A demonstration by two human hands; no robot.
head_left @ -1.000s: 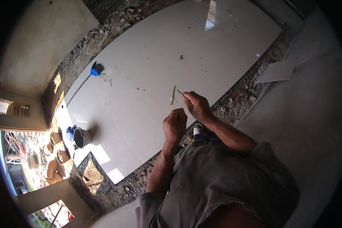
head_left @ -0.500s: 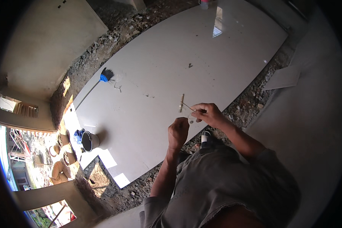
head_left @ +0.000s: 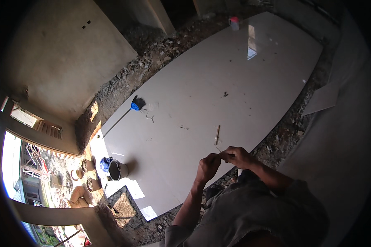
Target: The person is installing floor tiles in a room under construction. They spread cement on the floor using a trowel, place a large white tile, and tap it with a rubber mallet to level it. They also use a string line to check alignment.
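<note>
My left hand (head_left: 209, 166) is closed in a fist, thumb side up. My right hand (head_left: 237, 157) meets it at the fingertips in a pinch. A thin, pale stick (head_left: 218, 150) pokes up between the two hands, apparently from my right fingers. What my left fingers grip is hidden. Just beyond the hands, a narrow tan stick-like piece (head_left: 217, 135) lies on the glossy pale tiled floor (head_left: 185, 156).
A blue-headed broom (head_left: 136, 106) lies at the left, with a bent wire (head_left: 150, 118) beside it. A dark bucket (head_left: 118, 170) stands near the doorway, blue cloth or plastic (head_left: 106, 164) by it. A red-topped container (head_left: 233, 23) is far off. Rubble (head_left: 276, 142) borders the tiles.
My hands have come together; before, they were apart with a thin strand looped between them and the stick angled out of my right fingers. The whole view has shifted.
</note>
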